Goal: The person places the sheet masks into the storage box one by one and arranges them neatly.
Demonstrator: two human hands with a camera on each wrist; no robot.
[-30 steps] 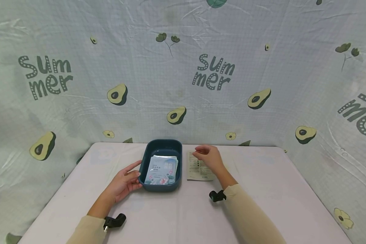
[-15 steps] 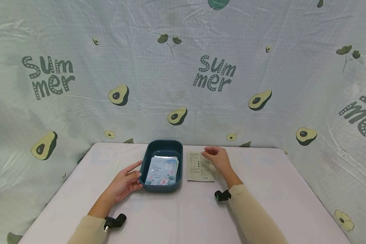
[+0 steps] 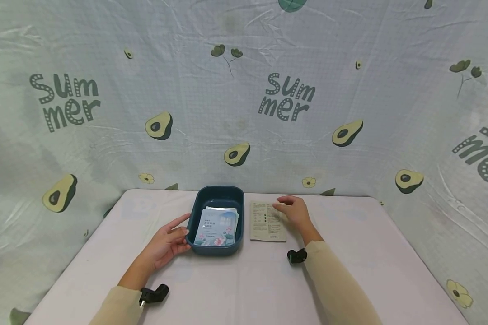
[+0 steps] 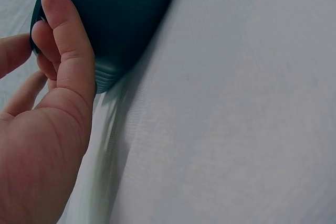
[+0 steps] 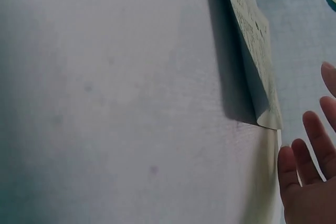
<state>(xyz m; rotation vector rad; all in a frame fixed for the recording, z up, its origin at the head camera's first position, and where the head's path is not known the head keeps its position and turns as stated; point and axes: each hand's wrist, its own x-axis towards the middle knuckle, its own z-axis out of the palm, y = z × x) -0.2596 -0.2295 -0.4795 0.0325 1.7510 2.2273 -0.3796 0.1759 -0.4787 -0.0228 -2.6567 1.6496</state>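
Note:
A dark blue-green rectangular bin [image 3: 216, 251] stands near the back of the table, holding a few flat light-blue packets [image 3: 215, 227] printed with pink flowers. My left hand [image 3: 164, 246] rests its fingers and thumb against the bin's left side; the left wrist view shows the thumb [image 4: 63, 19] by the bin wall. Right of the bin lies a beige flat packet [image 3: 264, 222] covered in small print, its edge lifted a little off the table in the right wrist view. Over its upper right corner is my right hand [image 3: 296, 214], fingers relaxed and apart, holding nothing.
A pale cloth covers the table [image 3: 236, 289]. Behind and at both sides hangs a light curtain [image 3: 244, 99] with avocado and "summer" prints. A black wrist camera [image 3: 154, 294] is strapped to the left forearm, another wrist camera [image 3: 297, 256] to the right.
My right hand has moved to the right, off the middle of the beige packet, uncovering more of its print. The left hand and the bin have stayed in place.

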